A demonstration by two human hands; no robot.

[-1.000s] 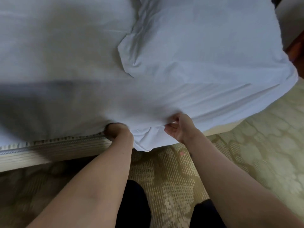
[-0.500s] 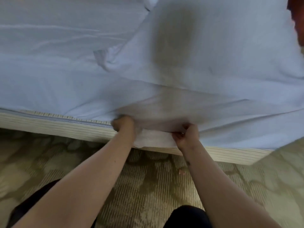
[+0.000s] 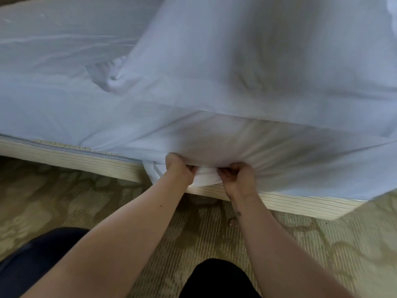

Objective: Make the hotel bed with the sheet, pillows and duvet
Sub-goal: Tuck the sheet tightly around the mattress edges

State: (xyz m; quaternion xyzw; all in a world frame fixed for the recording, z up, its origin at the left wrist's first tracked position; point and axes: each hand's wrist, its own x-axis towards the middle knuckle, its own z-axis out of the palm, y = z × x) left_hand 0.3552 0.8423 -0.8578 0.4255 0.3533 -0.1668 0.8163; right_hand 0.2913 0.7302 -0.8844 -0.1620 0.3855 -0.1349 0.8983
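A white sheet [image 3: 64,108] covers the bed and drapes over its near side. My left hand [image 3: 179,169] and my right hand [image 3: 239,179] sit close together at the bed's edge, both gripping a bunched fold of the sheet's hem, with taut creases fanning out from them. A large white pillow [image 3: 247,57] lies on the bed just beyond my hands, its corner pointing left. The striped side of the bed base [image 3: 64,157] shows below the sheet.
Patterned green-beige carpet [image 3: 86,201] runs along the bed. My dark-clothed legs [image 3: 214,280] are at the bottom of the view. The bed base's corner [image 3: 335,211] ends at the right.
My hands have come closer together on the sheet's hem and pulled it lower over the bed's side. The view has shifted down and the pillow now appears nearer.
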